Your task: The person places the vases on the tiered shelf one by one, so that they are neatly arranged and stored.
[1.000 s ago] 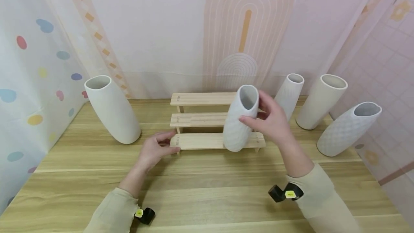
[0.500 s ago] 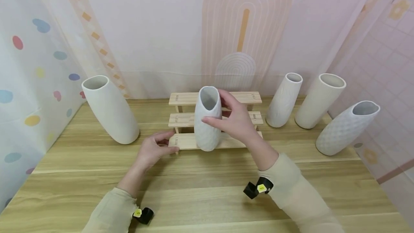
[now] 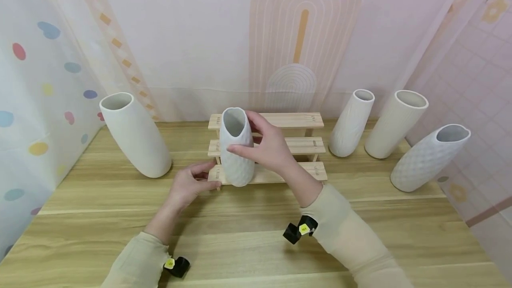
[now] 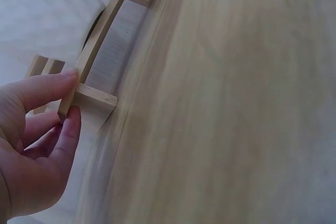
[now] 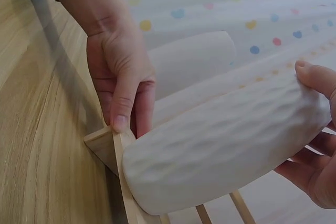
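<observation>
A white vase (image 3: 238,163) with a dimpled surface and a pointed lip stands at the left part of the lowest step of a three-tier wooden stand (image 3: 280,174). My right hand (image 3: 268,146) grips it near the top, thumb in front and fingers behind. In the right wrist view the vase's base (image 5: 152,182) meets the step's board. My left hand (image 3: 192,183) pinches the left end of that lowest board; the left wrist view shows the thumb on one face of the board (image 4: 89,51) and fingertips under the other.
A smooth white vase (image 3: 140,141) stands on the table left of the stand. To the right are a slim white vase (image 3: 352,123), a cream cylindrical vase (image 3: 396,126) and a quilted white vase (image 3: 426,161). A patterned cloth (image 3: 192,34) hangs behind the stand.
My right hand has moved the dimpled vase leftward along the lowest step, from its right part to its left part. The left hand keeps its hold on the board's end.
</observation>
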Demonstrator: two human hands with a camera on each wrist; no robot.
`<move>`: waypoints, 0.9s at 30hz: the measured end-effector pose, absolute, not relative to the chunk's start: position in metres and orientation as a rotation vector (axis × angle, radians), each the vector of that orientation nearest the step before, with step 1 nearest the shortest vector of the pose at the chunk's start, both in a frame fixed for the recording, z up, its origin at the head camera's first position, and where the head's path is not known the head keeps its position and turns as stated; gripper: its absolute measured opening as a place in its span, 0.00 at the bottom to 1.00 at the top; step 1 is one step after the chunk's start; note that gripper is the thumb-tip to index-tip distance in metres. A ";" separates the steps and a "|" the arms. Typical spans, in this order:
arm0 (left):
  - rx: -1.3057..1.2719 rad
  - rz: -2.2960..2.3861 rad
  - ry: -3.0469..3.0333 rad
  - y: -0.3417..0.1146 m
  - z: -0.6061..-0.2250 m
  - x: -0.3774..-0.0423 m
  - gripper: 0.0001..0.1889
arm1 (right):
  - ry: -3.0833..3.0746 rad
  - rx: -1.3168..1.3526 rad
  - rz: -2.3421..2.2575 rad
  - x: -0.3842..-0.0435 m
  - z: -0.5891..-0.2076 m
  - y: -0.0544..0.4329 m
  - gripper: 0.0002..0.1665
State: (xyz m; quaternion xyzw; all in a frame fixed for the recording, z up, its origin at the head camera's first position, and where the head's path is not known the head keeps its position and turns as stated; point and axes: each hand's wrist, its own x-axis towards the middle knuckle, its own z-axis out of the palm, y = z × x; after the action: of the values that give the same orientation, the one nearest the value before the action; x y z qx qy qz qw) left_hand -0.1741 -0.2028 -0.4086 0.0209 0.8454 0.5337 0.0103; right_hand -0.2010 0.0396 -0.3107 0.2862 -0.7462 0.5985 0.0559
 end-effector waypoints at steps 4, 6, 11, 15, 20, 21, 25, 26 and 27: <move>0.076 1.685 2.623 -0.204 -0.407 -0.174 0.33 | -2.274 0.874 1.786 -0.203 -0.310 0.035 0.41; 0.077 1.684 2.621 -0.204 -0.407 -0.173 0.33 | -2.281 0.879 1.773 -0.203 -0.310 0.033 0.41; 0.080 1.674 2.615 -0.205 -0.407 -0.173 0.33 | -2.281 0.899 1.781 -0.203 -0.310 0.031 0.41; 0.071 1.649 2.625 -0.205 -0.408 -0.175 0.33 | -2.262 0.923 1.805 -0.204 -0.311 0.030 0.42; 0.078 1.667 2.612 -0.206 -0.408 -0.175 0.33 | -2.271 0.920 1.828 -0.205 -0.314 0.030 0.44; 0.082 1.671 2.608 -0.206 -0.408 -0.175 0.33 | -2.279 0.919 1.820 -0.205 -0.315 0.031 0.44; 0.084 1.687 2.596 -0.205 -0.407 -0.174 0.33 | -2.326 0.931 1.752 -0.204 -0.319 0.034 0.44; 0.084 1.687 2.597 -0.204 -0.407 -0.174 0.33 | -2.336 0.937 1.738 -0.203 -0.320 0.036 0.44; 0.082 1.684 2.598 -0.204 -0.408 -0.175 0.34 | -2.348 0.937 1.729 -0.202 -0.321 0.039 0.44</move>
State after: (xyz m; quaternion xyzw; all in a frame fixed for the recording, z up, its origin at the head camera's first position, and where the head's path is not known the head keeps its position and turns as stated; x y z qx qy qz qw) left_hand -0.1749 -0.2041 -0.4076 0.0266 0.8387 0.5435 0.0222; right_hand -0.2020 0.0389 -0.3214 0.3058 -0.7660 0.5641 0.0390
